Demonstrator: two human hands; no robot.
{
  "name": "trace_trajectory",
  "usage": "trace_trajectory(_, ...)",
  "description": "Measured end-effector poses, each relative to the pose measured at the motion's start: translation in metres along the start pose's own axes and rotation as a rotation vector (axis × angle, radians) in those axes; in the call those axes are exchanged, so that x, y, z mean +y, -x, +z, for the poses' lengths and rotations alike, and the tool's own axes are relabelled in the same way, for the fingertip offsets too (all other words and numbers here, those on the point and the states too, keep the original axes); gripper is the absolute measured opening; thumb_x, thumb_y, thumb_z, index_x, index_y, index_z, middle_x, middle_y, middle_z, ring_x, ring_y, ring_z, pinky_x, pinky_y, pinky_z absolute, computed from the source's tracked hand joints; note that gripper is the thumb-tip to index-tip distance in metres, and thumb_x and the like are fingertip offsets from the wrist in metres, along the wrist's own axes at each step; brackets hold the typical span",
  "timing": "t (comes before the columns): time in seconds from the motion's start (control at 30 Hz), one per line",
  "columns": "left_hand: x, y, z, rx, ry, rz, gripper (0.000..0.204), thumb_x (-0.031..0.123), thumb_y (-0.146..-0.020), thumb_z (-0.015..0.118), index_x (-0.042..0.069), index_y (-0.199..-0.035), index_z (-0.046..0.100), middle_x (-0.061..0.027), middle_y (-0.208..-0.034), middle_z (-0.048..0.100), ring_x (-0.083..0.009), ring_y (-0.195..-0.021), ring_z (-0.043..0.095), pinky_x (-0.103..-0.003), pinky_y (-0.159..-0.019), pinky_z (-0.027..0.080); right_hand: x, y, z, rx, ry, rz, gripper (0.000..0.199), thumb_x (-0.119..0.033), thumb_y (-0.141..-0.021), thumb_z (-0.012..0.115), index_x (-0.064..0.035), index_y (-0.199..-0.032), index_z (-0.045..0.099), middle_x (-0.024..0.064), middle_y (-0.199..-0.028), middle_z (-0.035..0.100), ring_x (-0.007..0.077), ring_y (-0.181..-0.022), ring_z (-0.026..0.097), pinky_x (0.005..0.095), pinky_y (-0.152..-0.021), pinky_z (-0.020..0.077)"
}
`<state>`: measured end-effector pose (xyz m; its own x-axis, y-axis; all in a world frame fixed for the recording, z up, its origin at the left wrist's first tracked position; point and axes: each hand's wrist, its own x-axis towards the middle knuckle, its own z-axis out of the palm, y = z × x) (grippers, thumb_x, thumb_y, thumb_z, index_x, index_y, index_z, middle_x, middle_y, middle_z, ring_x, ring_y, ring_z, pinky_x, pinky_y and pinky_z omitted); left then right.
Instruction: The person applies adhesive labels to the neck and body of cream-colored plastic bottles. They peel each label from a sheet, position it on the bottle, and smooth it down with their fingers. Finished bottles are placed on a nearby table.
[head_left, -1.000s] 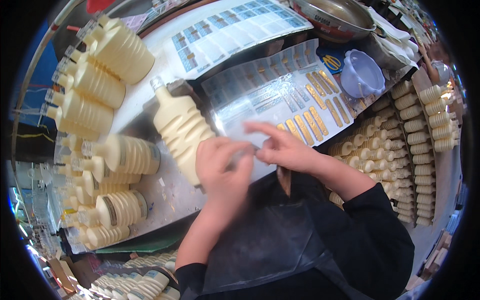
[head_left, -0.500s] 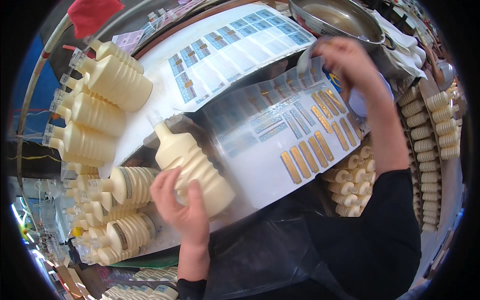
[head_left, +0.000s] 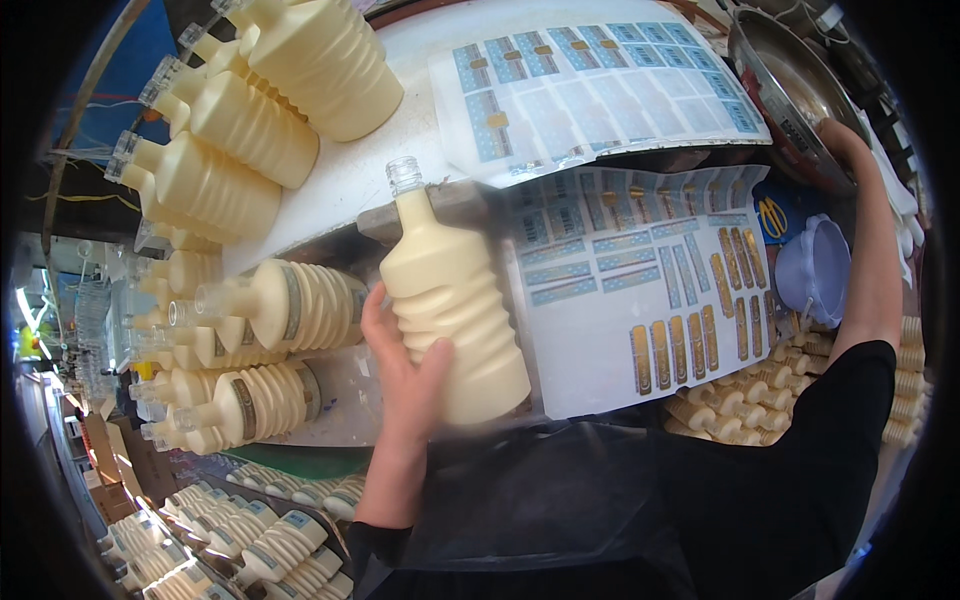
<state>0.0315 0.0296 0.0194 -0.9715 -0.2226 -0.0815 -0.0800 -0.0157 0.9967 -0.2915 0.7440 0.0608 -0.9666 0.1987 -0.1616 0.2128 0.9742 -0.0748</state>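
Observation:
My left hand (head_left: pixel 405 375) grips a cream ribbed plastic bottle (head_left: pixel 450 315) with a clear open neck, lying on the white table with its neck pointing away from me. My right hand (head_left: pixel 838 140) reaches far to the right and rests on the rim of a metal bowl (head_left: pixel 790 90); whether it holds anything is hidden. Between the hands lies a white backing sheet (head_left: pixel 640 300) with blue and gold stickers. A second sticker sheet (head_left: pixel 600 85) lies farther back.
Several cream bottles (head_left: pixel 250 130) lie stacked at the left, some with labels (head_left: pixel 270 400). More small bottles fill crates at the lower left (head_left: pixel 230 540) and right (head_left: pixel 720 415). A pale blue funnel-like cup (head_left: pixel 820 270) sits by the right arm.
My right hand left the bottle and swung up right to the metal bowl. My left hand keeps the bottle, which has shifted right and nearer to me.

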Motion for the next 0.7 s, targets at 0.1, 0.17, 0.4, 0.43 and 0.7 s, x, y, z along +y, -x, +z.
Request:
trace_trajectory(0.1, -0.009, 0.004, -0.005, 0.031, -0.012, 0.011, 0.090, 0.007, -0.086, 0.063, 0.008, -0.161, 0.013, -0.0215, -0.151, 0.041, -0.0300, -0.137, 0.046, -0.045, -0.118, 0.035, -0.009, -0.008, -0.039, -0.103, -0.442, -0.007, 0.024, -0.031, -0.088, 0.074, -0.0076, -0.090, 0.074, -0.0010, -0.067, 0.061, 0.0082, -0.055, 0.054, 0.0276, -0.052, 0.0444)
trace_trajectory(0.17, -0.006, 0.005, -0.004, 0.031, -0.020, 0.002, 0.090, 0.008, -0.086, 0.063, 0.008, -0.161, 0.014, -0.0211, -0.151, 0.041, -0.0299, -0.137, 0.046, -0.045, -0.118, 0.035, -0.092, 0.084, -0.060, 0.007, -0.664, -0.067, 0.017, -0.027, -0.090, 0.074, -0.0094, -0.092, 0.073, -0.0058, -0.064, 0.057, 0.0016, -0.056, 0.050, 0.0233, -0.051, 0.0382)
trace_trajectory(0.4, -0.008, 0.006, 0.002, 0.014, -0.020, 0.080, 0.086, 0.017, -0.096, 0.065, 0.006, -0.163, 0.013, -0.0190, -0.149, 0.043, -0.0288, -0.134, 0.048, -0.042, -0.116, 0.035, -0.224, 0.288, 0.033, -0.640, -0.878, -0.199, 0.017, -0.023, -0.088, 0.080, -0.0068, -0.089, 0.077, -0.0064, -0.066, 0.060, 0.0020, -0.056, 0.051, 0.0196, -0.048, 0.0363)
trace_trajectory(0.43, -0.006, 0.006, 0.003, 0.005, -0.022, 0.077, 0.085, 0.016, -0.096, 0.064, 0.006, -0.163, 0.013, -0.0193, -0.150, 0.042, -0.0289, -0.135, 0.047, -0.042, -0.117, 0.035, -0.230, 0.299, 0.060, -0.867, -0.811, -0.179, 0.024, -0.026, -0.086, 0.082, -0.0027, -0.092, 0.078, -0.0027, -0.068, 0.065, 0.0043, -0.059, 0.056, 0.0216, -0.051, 0.0408)
trace_trajectory(0.7, 0.000, 0.010, -0.003, 0.141, -0.498, 0.436, 0.075, 0.012, -0.096, 0.065, -0.001, -0.159, 0.026, -0.0200, -0.157, 0.037, -0.0303, -0.138, 0.045, -0.043, -0.118, 0.032, -0.255, 0.360, 0.091, -0.393, -0.495, -0.178, 0.030, -0.026, -0.092, 0.068, 0.0030, -0.084, 0.073, 0.0101, -0.065, 0.066, 0.0195, -0.059, 0.063, 0.0338, -0.059, 0.0495)
